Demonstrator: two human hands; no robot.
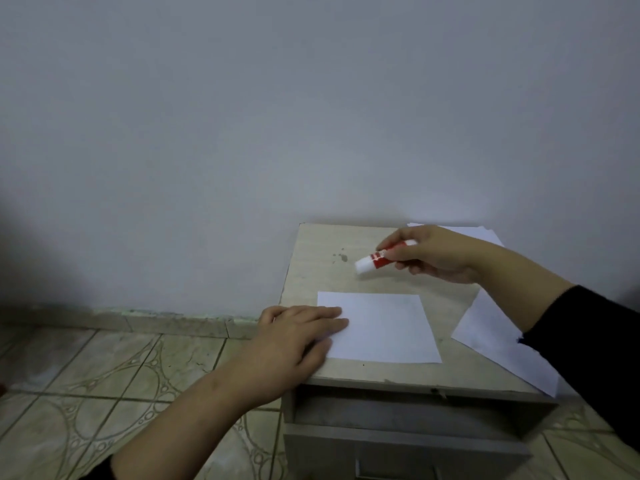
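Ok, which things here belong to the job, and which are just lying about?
In use: glue stick, gripped by the right hand; white sheet, pressed flat by the left hand.
Lying about: sheet at the right edge; paper at the back; drawer below.

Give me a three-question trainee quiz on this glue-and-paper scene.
1. True or false: the right hand grips the glue stick.
2. What do the left hand fingers press on? A) the drawer B) the middle sheet C) the floor
3. Fill in: the glue stick is red and ___.
Key: 1 true; 2 B; 3 white.
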